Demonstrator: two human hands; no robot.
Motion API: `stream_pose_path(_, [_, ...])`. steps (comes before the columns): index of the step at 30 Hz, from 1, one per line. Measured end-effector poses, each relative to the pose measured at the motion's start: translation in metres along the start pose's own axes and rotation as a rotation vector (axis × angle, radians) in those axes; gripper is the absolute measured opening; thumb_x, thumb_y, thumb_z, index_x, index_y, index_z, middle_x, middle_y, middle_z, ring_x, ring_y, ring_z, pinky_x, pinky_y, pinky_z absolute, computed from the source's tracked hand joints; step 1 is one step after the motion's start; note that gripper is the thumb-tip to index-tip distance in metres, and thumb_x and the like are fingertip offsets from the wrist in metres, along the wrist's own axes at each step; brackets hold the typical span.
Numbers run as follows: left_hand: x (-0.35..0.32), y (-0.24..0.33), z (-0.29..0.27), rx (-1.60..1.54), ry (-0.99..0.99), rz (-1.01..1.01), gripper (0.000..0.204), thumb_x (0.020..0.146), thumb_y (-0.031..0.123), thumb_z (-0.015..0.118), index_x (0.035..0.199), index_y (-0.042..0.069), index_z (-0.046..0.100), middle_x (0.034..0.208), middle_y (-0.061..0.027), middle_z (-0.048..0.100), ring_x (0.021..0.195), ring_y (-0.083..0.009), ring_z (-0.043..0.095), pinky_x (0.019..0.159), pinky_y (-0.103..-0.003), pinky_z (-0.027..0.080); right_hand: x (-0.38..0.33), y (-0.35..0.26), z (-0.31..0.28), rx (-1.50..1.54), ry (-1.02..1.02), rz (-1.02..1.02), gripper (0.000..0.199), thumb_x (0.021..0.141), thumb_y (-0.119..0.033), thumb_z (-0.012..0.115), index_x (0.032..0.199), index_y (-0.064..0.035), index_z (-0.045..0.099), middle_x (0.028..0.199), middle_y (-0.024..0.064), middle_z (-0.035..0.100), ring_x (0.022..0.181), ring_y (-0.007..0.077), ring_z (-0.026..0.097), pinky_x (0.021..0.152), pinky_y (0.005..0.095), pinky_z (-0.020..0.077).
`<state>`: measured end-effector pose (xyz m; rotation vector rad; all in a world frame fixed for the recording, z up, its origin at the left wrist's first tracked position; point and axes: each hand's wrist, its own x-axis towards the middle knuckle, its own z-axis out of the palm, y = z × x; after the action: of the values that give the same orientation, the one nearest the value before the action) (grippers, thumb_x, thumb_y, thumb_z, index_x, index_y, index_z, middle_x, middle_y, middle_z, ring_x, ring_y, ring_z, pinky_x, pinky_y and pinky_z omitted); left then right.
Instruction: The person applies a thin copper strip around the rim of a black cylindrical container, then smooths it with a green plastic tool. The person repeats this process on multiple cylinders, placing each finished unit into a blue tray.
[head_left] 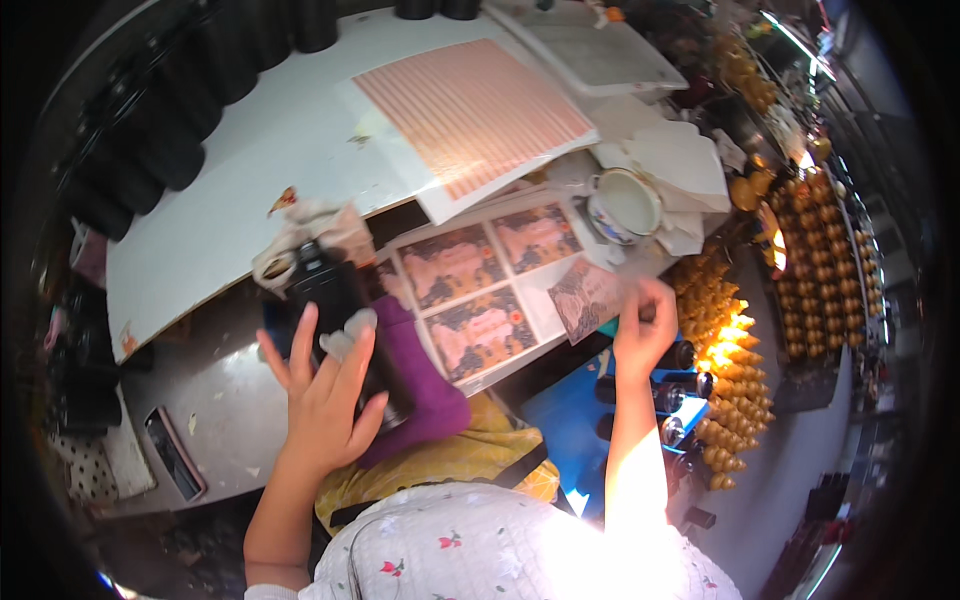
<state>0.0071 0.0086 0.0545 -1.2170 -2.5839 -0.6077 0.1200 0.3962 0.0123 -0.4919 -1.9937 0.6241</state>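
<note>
Head view: black bottle (336,287), long axis diagonal, neck upper-left.

The person wears a white quilted top (470,570) with scattered red flowers (450,540). Along the top's left side runs a thin dark cord (353,570); at its far left, a pale sleeve edge (270,592).
</note>
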Motion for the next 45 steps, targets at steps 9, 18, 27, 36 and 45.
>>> stream_pose_path(9, [-0.02, 0.016, 0.003, -0.113, -0.021, -0.013, 0.086, 0.092, 0.063, 0.053, 0.152, 0.003, 0.04, 0.119, -0.0183, 0.061, 0.143, -0.0489, 0.031, 0.116, -0.069, -0.004, 0.147, 0.119, 0.045, -0.001, -0.112, 0.511, 0.011, 0.089, -0.007, 0.069, 0.1, -0.0075, 0.068, 0.09, 0.0068, 0.073, 0.084, 0.019, 0.07, 0.072, 0.0299, 0.0528])
stream_pose_path(18, [-0.054, 0.008, -0.004, -0.089, 0.022, -0.136, 0.105, 0.08, 0.056, 0.074, 0.156, 0.0, 0.029, 0.139, -0.0281, 0.049, 0.144, -0.05, 0.03, 0.117, -0.07, 0.0, 0.167, 0.049, 0.038, -0.648, -0.248, -0.189, 0.011, 0.088, -0.022, 0.07, 0.094, -0.0139, 0.066, 0.084, 0.0096, 0.069, 0.078, 0.0325, 0.067, 0.066, 0.0429, 0.0504])
stream_pose_path(27, [-0.037, 0.007, 0.01, -0.28, 0.071, -0.188, 0.122, 0.075, 0.041, 0.086, 0.159, -0.004, 0.01, 0.123, -0.0259, 0.054, 0.118, -0.0448, 0.053, 0.12, -0.066, 0.015, 0.079, -0.14, 0.005, -0.105, -0.387, -0.713, 0.014, 0.082, 0.004, 0.068, 0.093, -0.0047, 0.067, 0.086, 0.0105, 0.068, 0.079, 0.0319, 0.063, 0.07, 0.0399, 0.049])
stream_pose_path(36, [-0.04, 0.002, 0.02, -0.283, 0.169, -0.139, 0.124, 0.071, 0.041, 0.088, 0.158, -0.004, 0.013, 0.124, -0.0256, 0.054, 0.117, -0.0446, 0.054, 0.12, -0.064, 0.017, 0.049, -0.213, 0.034, 0.335, -0.605, -0.46, 0.014, 0.08, 0.006, 0.069, 0.091, -0.0023, 0.067, 0.085, 0.0077, 0.067, 0.074, 0.024, 0.061, 0.067, 0.0327, 0.048])
stream_pose_path(45, [-0.044, 0.006, 0.006, -0.302, 0.156, -0.209, 0.125, 0.065, 0.048, 0.089, 0.157, -0.004, 0.021, 0.118, -0.0223, 0.057, 0.11, -0.0409, 0.056, 0.118, -0.064, 0.02, 0.055, -0.247, 0.021, 0.711, -0.922, -0.132, 0.006, 0.089, 0.002, 0.069, 0.094, 0.0007, 0.068, 0.081, -0.0003, 0.064, 0.067, 0.0025, 0.055, 0.059, 0.0188, 0.0418])
